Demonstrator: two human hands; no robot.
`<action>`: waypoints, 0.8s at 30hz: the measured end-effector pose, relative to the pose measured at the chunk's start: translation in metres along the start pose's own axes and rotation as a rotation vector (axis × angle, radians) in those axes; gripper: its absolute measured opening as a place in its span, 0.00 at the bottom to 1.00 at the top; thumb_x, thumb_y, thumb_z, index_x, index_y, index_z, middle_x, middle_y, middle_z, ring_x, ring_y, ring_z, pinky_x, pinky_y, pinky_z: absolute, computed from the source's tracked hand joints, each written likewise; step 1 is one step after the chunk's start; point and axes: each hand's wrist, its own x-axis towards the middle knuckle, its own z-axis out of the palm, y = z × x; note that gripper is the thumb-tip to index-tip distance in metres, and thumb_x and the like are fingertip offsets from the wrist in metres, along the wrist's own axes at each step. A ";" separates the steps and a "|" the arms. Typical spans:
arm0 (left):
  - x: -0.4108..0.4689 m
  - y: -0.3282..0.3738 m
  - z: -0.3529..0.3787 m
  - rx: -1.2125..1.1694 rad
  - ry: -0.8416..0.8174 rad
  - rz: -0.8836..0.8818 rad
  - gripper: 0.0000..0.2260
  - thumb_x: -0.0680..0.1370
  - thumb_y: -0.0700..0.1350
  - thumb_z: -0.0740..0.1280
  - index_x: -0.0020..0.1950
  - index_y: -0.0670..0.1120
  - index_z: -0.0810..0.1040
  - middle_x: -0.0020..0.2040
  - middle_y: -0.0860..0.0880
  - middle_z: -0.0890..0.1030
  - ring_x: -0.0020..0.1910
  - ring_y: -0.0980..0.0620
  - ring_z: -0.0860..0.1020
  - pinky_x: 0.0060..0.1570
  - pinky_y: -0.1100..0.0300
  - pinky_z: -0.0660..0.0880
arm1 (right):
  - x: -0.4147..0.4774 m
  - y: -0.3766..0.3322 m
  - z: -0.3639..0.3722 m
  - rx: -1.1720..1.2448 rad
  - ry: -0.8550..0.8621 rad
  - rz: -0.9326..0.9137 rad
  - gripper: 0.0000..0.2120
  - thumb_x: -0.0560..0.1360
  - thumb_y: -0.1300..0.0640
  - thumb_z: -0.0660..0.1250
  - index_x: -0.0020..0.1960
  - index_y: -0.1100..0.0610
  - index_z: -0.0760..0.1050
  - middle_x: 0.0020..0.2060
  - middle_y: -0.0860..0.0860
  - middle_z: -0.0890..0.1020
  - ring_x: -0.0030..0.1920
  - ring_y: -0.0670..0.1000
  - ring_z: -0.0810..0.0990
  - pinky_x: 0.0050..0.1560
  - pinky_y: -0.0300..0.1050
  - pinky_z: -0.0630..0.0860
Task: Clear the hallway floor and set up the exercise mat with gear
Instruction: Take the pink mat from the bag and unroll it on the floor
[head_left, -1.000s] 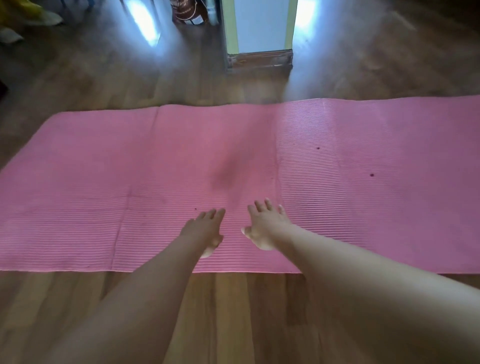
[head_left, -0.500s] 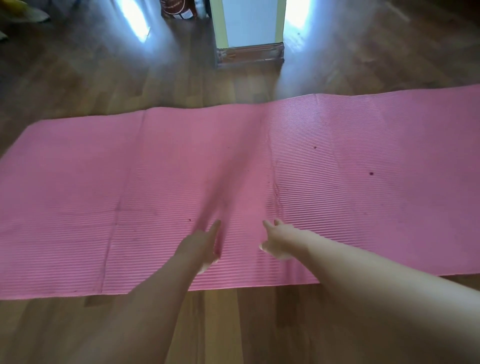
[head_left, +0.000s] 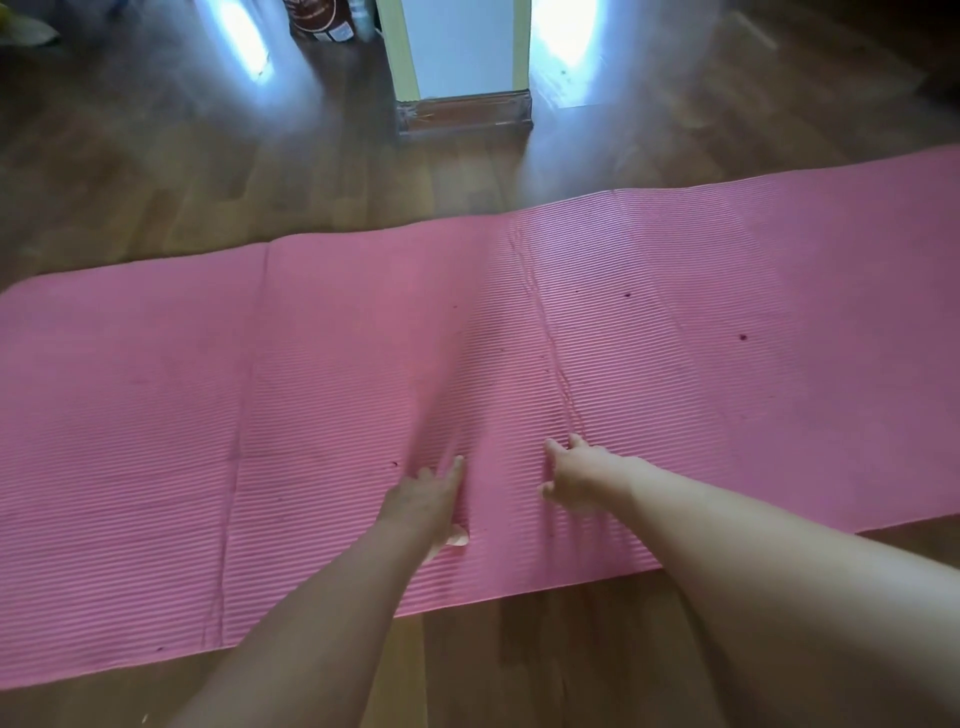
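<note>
A pink ribbed exercise mat (head_left: 701, 322) lies unrolled across the wooden floor, slanting up toward the right. A raised crease runs across it in the middle, between my two hands. My left hand (head_left: 426, 504) rests flat on the mat near its front edge, fingers stretched forward, holding nothing. My right hand (head_left: 576, 475) lies palm down on the mat just right of the crease, fingers apart, holding nothing. No exercise gear is on the mat.
A white wall end with pale green trim (head_left: 462, 52) and a dark baseboard stands beyond the mat. Dark containers (head_left: 324, 21) sit on the floor left of it. A yellowish object (head_left: 23, 28) lies at the top left corner. Wooden floor (head_left: 156, 171) surrounds the mat.
Both hands have slid toward the mat's front edge and slightly apart. The mat now appears slanted, with a crease risen between my hands, and the view has tilted.
</note>
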 end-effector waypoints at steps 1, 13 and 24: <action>0.001 0.001 -0.001 -0.001 0.000 -0.005 0.43 0.74 0.54 0.69 0.78 0.53 0.43 0.66 0.39 0.69 0.64 0.40 0.71 0.61 0.48 0.69 | 0.002 0.001 0.000 0.003 0.002 -0.002 0.31 0.81 0.50 0.53 0.77 0.53 0.41 0.77 0.58 0.43 0.75 0.64 0.50 0.72 0.60 0.54; 0.017 0.016 -0.009 0.016 0.015 -0.042 0.42 0.74 0.52 0.69 0.78 0.53 0.43 0.70 0.40 0.65 0.67 0.40 0.66 0.65 0.46 0.68 | 0.005 0.025 -0.006 0.064 0.047 -0.034 0.31 0.80 0.47 0.56 0.77 0.53 0.47 0.77 0.57 0.48 0.76 0.61 0.50 0.73 0.59 0.54; 0.027 0.038 -0.009 -0.019 0.046 -0.006 0.37 0.76 0.52 0.66 0.77 0.55 0.46 0.70 0.40 0.63 0.69 0.40 0.63 0.66 0.44 0.65 | -0.002 0.025 -0.018 0.044 0.110 -0.071 0.30 0.80 0.47 0.57 0.77 0.55 0.50 0.77 0.56 0.51 0.75 0.60 0.51 0.73 0.58 0.55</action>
